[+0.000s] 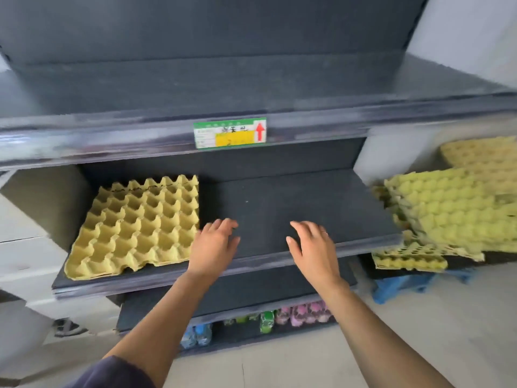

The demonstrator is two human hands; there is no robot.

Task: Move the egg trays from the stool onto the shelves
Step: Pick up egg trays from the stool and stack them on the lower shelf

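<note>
Both hands were open and held nothing: the left hand (215,247) and the right hand (313,247) hovered with loosely spread fingers over the front of the middle shelf (279,203), palms down, and it could not be told whether the fingertips touched the dark board. One yellow egg tray (137,222) lay flat, cups up, on the left part of that shelf, its right edge just beside the left hand. The stretch of shelf to the right of it, beneath and beyond the hands, was bare. The rest of the job lay off to the right: a pile of egg trays (447,214) sat on the blue stool (400,287) past the right end of the shelf. It was heaped untidily, with the upper trays tilted and skewed across the lower ones. That pile was to the right of both hands and slightly lower, with the right hand clearly the nearer. The trays looked nearly square, so no long axis governed the grasp; the tilt of the top one mattered more. By my judgement, one tray was placed and the next step was a reach rightward for the top tray, probably needing both hands to keep it level. A green price label (230,133) hung on the edge of the shelf above, and bottles (267,320) stood on a lower one.
</note>
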